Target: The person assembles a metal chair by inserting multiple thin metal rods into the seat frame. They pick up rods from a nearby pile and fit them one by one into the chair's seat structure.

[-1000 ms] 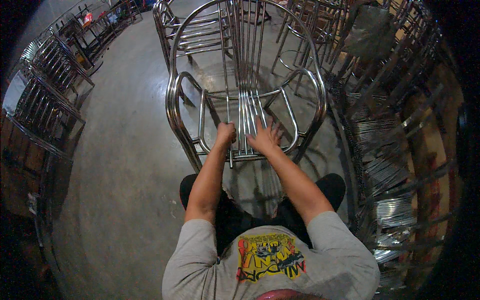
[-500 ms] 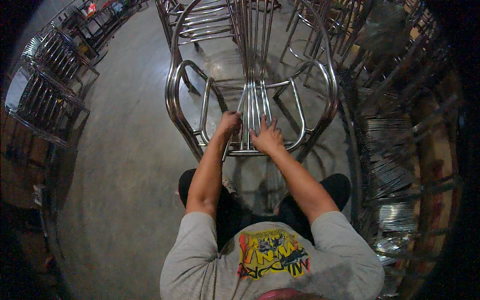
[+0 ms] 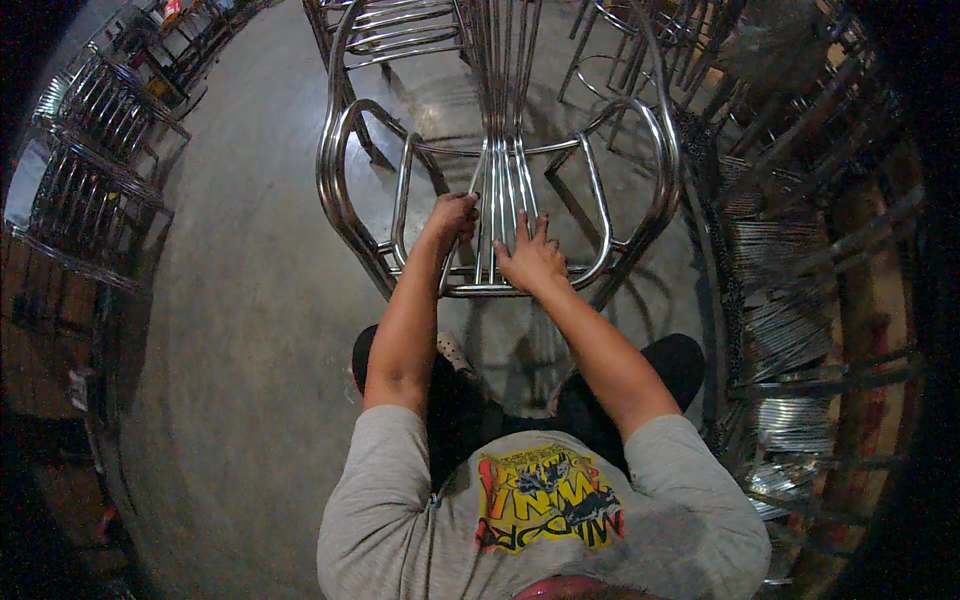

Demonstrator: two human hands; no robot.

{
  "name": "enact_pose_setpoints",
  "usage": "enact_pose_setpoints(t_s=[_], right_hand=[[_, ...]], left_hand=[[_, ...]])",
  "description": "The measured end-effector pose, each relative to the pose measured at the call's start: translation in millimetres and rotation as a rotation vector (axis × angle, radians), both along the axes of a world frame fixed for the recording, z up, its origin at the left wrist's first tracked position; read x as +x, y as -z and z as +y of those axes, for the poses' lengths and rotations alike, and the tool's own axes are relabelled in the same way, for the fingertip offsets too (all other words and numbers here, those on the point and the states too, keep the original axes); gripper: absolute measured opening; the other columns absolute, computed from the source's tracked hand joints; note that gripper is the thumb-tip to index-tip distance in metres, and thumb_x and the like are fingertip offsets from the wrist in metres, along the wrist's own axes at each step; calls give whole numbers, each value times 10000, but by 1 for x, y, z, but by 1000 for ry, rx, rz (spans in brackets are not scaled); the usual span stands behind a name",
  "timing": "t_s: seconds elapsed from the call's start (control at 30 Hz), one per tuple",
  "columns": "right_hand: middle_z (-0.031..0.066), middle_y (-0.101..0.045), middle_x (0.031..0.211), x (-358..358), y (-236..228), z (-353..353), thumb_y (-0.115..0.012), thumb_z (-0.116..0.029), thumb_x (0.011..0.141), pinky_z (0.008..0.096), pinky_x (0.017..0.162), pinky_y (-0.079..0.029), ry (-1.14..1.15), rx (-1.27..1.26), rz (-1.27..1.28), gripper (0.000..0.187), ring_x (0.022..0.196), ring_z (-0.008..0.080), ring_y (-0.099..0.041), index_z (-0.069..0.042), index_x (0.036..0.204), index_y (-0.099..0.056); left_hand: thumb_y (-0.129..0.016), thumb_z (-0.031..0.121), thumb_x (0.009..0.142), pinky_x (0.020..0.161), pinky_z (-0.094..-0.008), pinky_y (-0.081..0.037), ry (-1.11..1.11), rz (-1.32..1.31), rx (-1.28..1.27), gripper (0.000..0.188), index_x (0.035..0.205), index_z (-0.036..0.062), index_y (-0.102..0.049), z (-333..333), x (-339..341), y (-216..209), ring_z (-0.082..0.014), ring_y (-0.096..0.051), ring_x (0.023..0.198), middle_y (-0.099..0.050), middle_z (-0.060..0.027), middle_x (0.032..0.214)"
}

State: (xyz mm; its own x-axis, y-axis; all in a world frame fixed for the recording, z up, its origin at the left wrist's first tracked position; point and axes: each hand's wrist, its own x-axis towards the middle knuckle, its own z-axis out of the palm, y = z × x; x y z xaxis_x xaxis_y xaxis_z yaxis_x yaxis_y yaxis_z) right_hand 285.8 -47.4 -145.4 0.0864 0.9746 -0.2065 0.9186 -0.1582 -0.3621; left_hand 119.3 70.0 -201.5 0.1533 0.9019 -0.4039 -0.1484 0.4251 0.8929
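Observation:
In front of me stands a shiny metal chair frame [image 3: 664,170] with curved tube arms and a back of long rods. Several thin seat rods [image 3: 499,200] run side by side from the back to the front bar. My left hand [image 3: 455,218] is closed round a separate metal rod [image 3: 478,175] on the left side of that row, its near end by the front bar. On the right part of the row rests my right hand [image 3: 535,262], fingers spread, holding nothing.
More metal chair frames [image 3: 95,190] are stacked at the left. Behind my chair stands another frame [image 3: 400,40]. Along the right lie bundles of metal rods [image 3: 790,425] in a dark rack, with stool-like frames [image 3: 610,70] at the far right. Concrete floor [image 3: 240,330] lies between.
The rod in my left hand has slid away from me; its near end, earlier jutting past the front bar, is now about level with it. My right hand stays on the seat rods.

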Motion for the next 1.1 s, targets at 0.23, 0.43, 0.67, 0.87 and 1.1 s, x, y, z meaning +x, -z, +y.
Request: enact_pose_setpoints(t_s=[0.23,0.43,0.67,0.87,1.1], right_hand=[[274,-157,1548,1,-3,-1,-477,-566,896,553,975,-439,13,24,26,811,1168,539,-495,-103,1512,-225],[260,-138,1555,-4,1,3,-444,-563,912,553,966,-439,16,53,-49,776,1137,505,-539,-128,1514,-220],[254,-181,1544,-3,0,4,-446,-564,911,563,962,-438,7,31,-45,772,1143,498,-538,-123,1508,-233],[247,-177,1547,-2,1,5,-443,-559,919,570,1001,-400,10,-15,-41,757,1247,484,-447,-118,1503,-247],[241,-242,1528,-30,-7,-14,-493,-512,906,610,1122,-176,-162,299,-131,729,1387,476,-233,-66,1458,-330]], left_hand=[[-618,205,892,436,-334,-396,-103,129,103,189,829,30,-588,5,-11,6,-168,-519,500,-566,-54,651],[-620,222,909,423,-333,-366,-39,168,130,174,910,52,-581,9,-21,-4,-171,-484,482,-538,-40,617],[-561,211,936,405,-368,-357,79,12,-32,131,871,98,-572,30,7,22,-188,-454,450,-523,-44,615],[-443,287,945,539,-422,-479,235,445,248,333,961,3,-616,17,-8,20,-280,-626,634,-646,-119,762],[-441,408,939,791,-529,-497,93,967,307,521,1020,-77,-612,-3,-1,-4,-415,-665,879,-679,-249,922]])
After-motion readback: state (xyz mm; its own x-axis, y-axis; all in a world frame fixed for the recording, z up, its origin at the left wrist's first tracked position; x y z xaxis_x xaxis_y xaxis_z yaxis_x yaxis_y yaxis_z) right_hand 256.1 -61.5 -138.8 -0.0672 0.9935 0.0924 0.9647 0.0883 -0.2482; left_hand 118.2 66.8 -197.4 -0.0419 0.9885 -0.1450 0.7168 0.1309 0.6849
